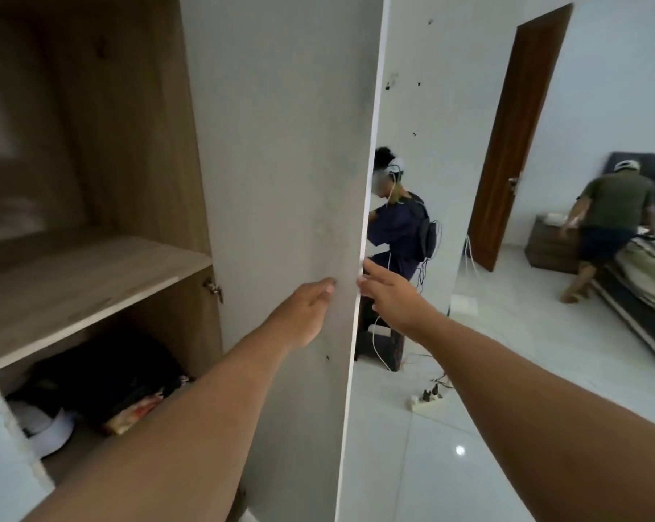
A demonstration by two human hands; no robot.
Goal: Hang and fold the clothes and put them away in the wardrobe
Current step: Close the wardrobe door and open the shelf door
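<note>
head view: both hands on the open wardrobe door [280, 182].
left hand [307, 310] flat on its inner face, right hand [390, 295] fingers straight at its edge; dark clothes [103, 374] lie under the shelf [73, 288], lower left.

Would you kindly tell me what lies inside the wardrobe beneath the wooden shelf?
Under the shelf lie dark clothes, a patterned item and something white. The left forearm covers the rest.

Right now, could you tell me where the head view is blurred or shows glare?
Head view: the wardrobe interior on the left is dim and soft, the door and both hands sharper; a small glare spot sits on the floor tile; wide-angle bending tilts the verticals.
</note>
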